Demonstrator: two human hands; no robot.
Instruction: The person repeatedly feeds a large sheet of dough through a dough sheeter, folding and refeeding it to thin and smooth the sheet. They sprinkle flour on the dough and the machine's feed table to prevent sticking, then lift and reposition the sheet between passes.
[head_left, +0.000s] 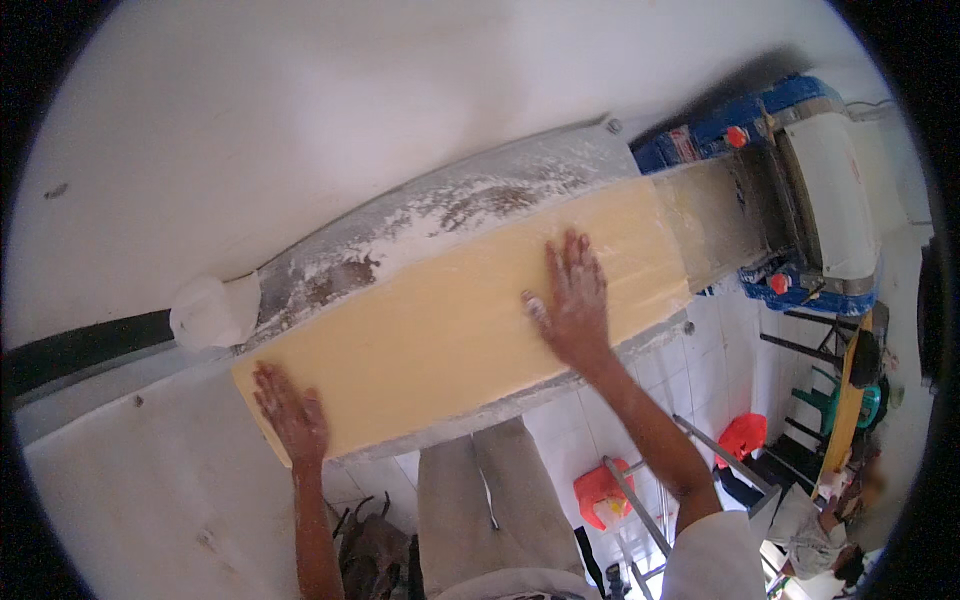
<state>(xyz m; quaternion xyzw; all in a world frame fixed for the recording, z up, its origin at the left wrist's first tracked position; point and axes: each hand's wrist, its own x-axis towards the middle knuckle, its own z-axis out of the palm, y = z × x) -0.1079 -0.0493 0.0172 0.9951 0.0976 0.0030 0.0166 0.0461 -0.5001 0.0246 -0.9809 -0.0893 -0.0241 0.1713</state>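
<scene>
A long, smooth sheet of pale yellow dough lies on a floury metal work surface. Near its left end my left hand rests flat on the dough with fingers stretched out. Farther right, my right hand is spread on the sheet, thumb apart from the fingers. Neither hand grips anything. White flour dusts my fingers. The sheet's right end reaches the metal feed plate of a blue and white dough rolling machine.
A round white object sits at the surface's far left corner. Red stools and a metal frame stand on the tiled floor at the lower right. Dark bags lie beside my legs. A green chair is at the right.
</scene>
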